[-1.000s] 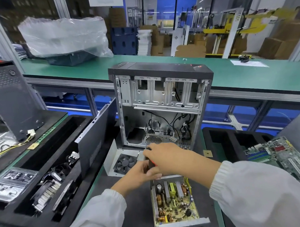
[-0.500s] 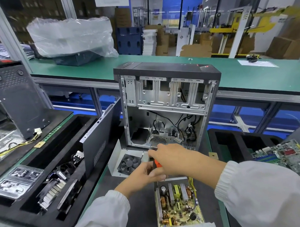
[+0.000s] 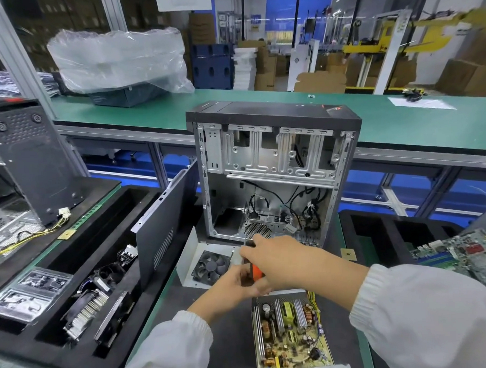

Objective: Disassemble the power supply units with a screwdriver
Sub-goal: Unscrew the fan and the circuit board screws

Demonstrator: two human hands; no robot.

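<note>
Gripping the screwdriver [image 3: 256, 271], right hand [image 3: 277, 261] works the power supply unit's [image 3: 290, 336] twelve-o'clock edge; left hand [image 3: 234, 287] pinches there, contents unclear; next judged: seat tip squarely.

head view | faces forward-down | close over hands [image 3: 256, 274]

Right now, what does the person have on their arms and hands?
Both arms are in loose white long sleeves. The left sleeve and the right sleeve each end in a ribbed knitted cuff at the wrist. The left hand and the right hand are bare: no gloves. No ring, watch or wrist strap is visible, and the sleeves carry no markings.
</note>
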